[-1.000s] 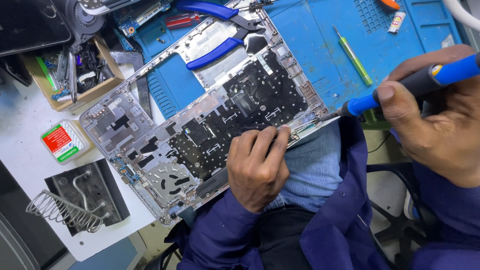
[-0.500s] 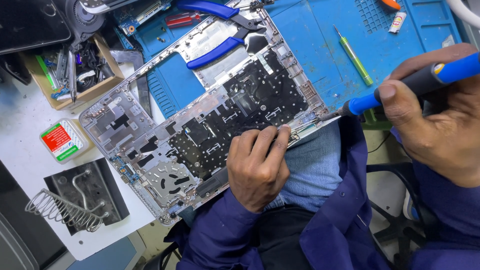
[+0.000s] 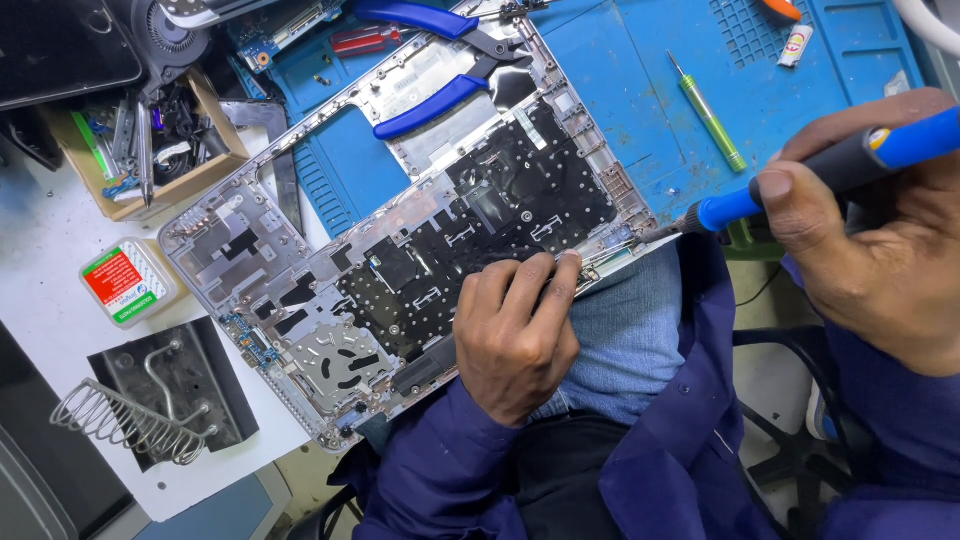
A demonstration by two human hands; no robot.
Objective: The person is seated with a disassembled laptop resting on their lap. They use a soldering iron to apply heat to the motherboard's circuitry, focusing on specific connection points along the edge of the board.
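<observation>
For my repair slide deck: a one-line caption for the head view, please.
Left hand steadies an opened laptop shell while the right hand holds a blue-handled screwdriver at its corner.
</observation>
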